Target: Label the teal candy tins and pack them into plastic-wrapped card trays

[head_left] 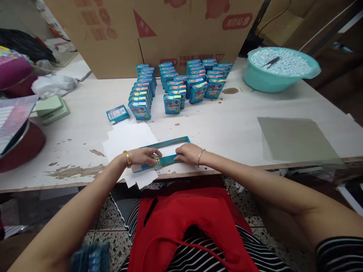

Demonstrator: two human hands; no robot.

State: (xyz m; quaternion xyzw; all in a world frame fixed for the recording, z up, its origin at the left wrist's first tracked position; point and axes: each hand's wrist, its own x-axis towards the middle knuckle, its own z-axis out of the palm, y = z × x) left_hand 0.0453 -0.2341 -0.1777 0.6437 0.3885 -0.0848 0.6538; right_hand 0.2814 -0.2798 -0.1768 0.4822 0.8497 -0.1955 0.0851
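A long, shallow blue cardboard display box (168,160) with an open top lies near the table's front edge, its inside white. My left hand (145,155), with a gold bracelet at the wrist, grips the box's near wall left of the middle, fingers bent over its printed side. Toward the right end, my right hand (188,154) pinches the same wall between thumb and fingers. Beneath the box's left part is a stack of flat white cardboard sheets (133,136). Several small blue caramel boxes (172,104) stand in rows behind, and one small box (118,113) lies apart on the left.
A large cardboard carton (181,41) stands along the back. To the right are a turquoise basin (272,81) of small white pieces, black tweezers (272,62) on top, and a translucent sheet (295,139). At left are green blocks (52,109) and a red bowl (25,147).
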